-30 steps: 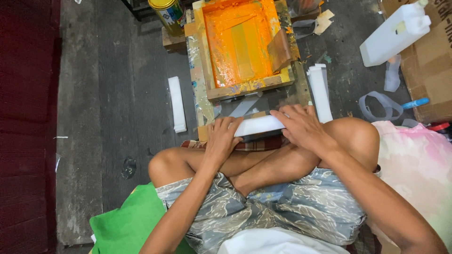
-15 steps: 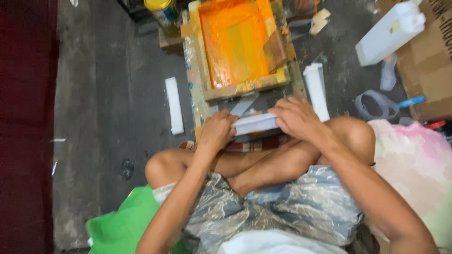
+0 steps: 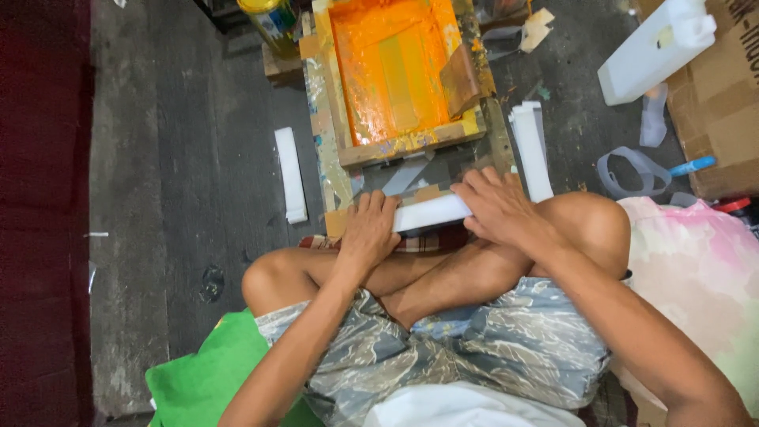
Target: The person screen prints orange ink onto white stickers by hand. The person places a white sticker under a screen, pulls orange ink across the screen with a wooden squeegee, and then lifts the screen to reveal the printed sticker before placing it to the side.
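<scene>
I sit cross-legged on a dark floor. My left hand [image 3: 370, 231] and my right hand [image 3: 494, 207] both press on a long white strip [image 3: 431, 212] that lies across a board in front of my shins. Each hand covers one end of the strip, fingers spread flat over it. Just beyond the strip stands a wooden screen-printing frame [image 3: 411, 146] whose mesh is covered in orange ink [image 3: 387, 63].
A stack of white strips [image 3: 531, 150] lies right of the frame, one white strip [image 3: 290, 174] left of it. A white plastic jug [image 3: 656, 51] and cardboard box [image 3: 723, 103] sit far right, a yellow-lidded can [image 3: 269, 20] at top, green cloth [image 3: 205, 375] near my left knee.
The view has shifted slightly. Both hands stay on the white strip, with the left hand slid a little along its left end.
</scene>
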